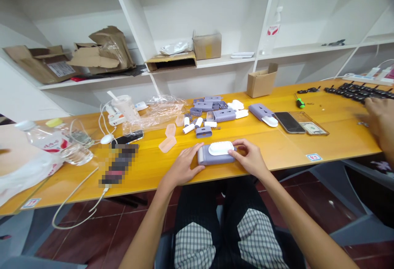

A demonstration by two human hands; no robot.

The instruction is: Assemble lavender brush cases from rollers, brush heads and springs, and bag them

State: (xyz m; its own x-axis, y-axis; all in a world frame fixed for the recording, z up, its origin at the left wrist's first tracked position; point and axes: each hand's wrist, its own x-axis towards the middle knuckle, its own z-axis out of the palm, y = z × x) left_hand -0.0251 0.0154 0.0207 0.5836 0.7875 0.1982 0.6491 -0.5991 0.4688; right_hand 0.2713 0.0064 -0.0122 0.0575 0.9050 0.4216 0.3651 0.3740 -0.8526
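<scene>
A purple-grey plastic case (217,160) lies at the table's front edge. On top of it rests a white oval brush head (220,148), bristle-like bumps facing up. My left hand (184,164) grips the case's pale left end, thumb at the near side and fingers at the far side. At the other end, my right hand (250,157) holds the right edge, its thumb against the brush head. Just beyond lie a small purple part (203,132), several white rollers (188,128) and translucent peach trays (168,144).
More purple cases (224,115) lie farther back; another case (263,114) sits to the right, beside a phone (289,122). A co-worker's hand (381,121) is at far right, near black parts (360,91). Bottles (49,139), a cup (123,106) and a cable (66,197) occupy the left.
</scene>
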